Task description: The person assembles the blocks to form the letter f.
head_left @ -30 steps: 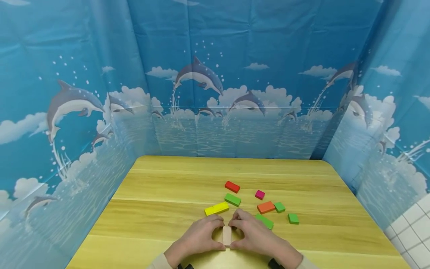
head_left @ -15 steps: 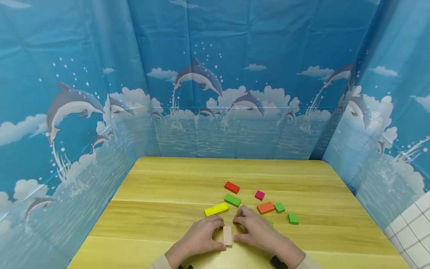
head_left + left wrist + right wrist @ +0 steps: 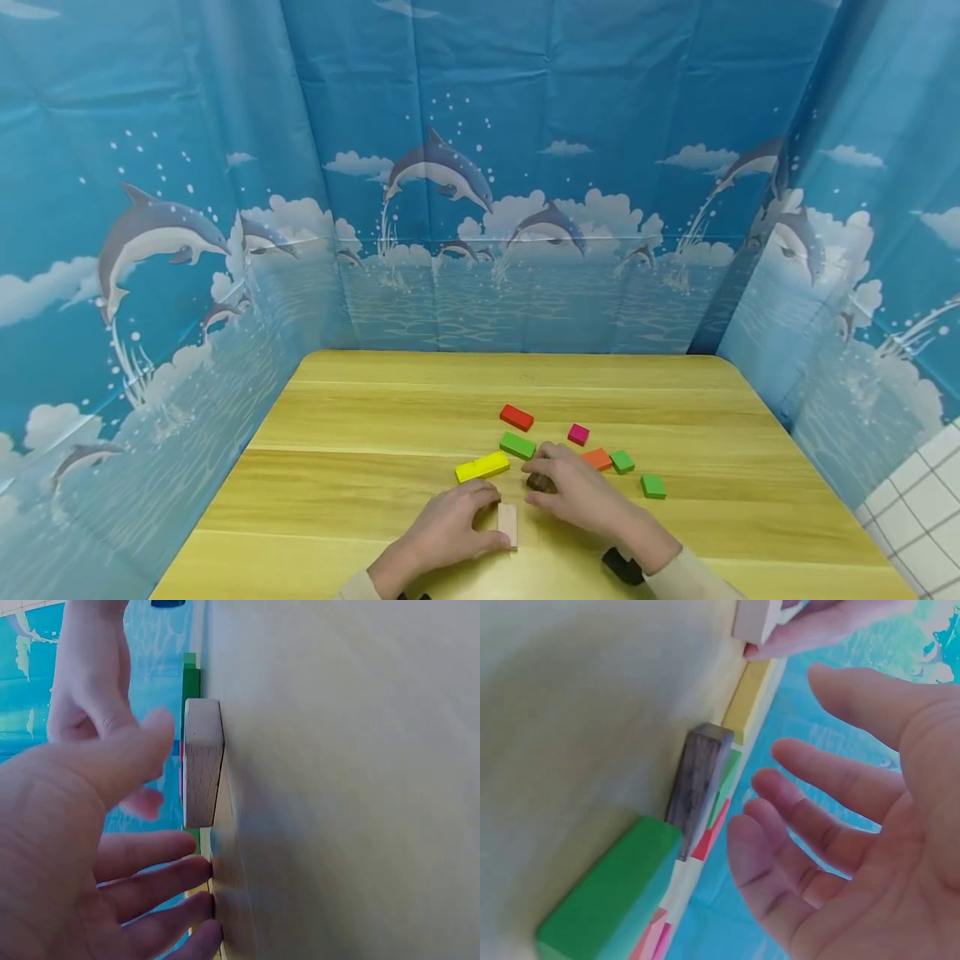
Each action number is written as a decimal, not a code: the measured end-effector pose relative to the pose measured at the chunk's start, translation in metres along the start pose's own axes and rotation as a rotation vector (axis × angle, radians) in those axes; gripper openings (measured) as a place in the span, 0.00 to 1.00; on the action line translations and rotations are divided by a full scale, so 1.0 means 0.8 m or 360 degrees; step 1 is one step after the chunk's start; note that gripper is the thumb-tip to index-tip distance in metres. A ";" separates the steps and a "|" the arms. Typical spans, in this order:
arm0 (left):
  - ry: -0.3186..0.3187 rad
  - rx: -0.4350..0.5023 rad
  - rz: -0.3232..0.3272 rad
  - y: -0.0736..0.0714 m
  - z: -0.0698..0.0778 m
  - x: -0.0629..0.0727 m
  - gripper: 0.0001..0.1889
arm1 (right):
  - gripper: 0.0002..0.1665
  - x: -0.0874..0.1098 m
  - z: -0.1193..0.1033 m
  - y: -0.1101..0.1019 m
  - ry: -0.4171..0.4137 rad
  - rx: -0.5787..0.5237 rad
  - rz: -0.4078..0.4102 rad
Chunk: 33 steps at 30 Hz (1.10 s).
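Observation:
A pale wooden block [image 3: 507, 527] lies on the table near its front. My left hand [image 3: 453, 529] is beside it, thumb and fingers spread about its left side; the left wrist view shows a gap between them and the block. Farther right, my right hand [image 3: 573, 496] hovers over a dark brown block [image 3: 540, 482], partly covered by the fingers. In the right wrist view the loosely bent fingers stand apart from that dark block. A green block [image 3: 615, 892] lies close beside it, hidden under the right hand in the head view.
Beyond the hands lie a yellow block [image 3: 482, 467], a green block [image 3: 518, 445] and a red block [image 3: 517, 417]. To the right are a small pink block [image 3: 577, 434], an orange block [image 3: 597, 459] and two small green blocks [image 3: 622, 462]. A dolphin-print curtain [image 3: 480, 167] surrounds the table.
My right hand has left the pale block and moved right and away from me to the dark block, which has come into sight. The left hand has stayed beside the pale block.

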<state>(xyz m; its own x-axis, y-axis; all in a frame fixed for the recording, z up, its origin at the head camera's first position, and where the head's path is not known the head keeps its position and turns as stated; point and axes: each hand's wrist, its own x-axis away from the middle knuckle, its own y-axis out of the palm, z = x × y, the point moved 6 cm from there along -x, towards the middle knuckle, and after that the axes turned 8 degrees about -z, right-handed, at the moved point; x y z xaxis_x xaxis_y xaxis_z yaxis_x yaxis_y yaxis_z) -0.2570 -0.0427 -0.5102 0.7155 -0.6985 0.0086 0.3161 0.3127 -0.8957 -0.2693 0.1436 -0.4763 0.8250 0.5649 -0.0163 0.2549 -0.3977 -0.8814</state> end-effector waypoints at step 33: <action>-0.0170 0.0016 -0.0005 0.001 0.003 -0.004 0.27 | 0.20 -0.085 0.005 0.018 -0.0096 0.0226 -0.0083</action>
<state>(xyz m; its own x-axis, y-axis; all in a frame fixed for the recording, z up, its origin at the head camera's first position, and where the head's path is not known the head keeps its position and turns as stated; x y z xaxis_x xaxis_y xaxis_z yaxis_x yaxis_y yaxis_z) -0.2576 -0.0389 -0.5096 0.7769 -0.6269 0.0593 0.3241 0.3174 -0.8912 -0.3234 0.1025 -0.4897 0.7795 0.6263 0.0066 0.2191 -0.2629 -0.9396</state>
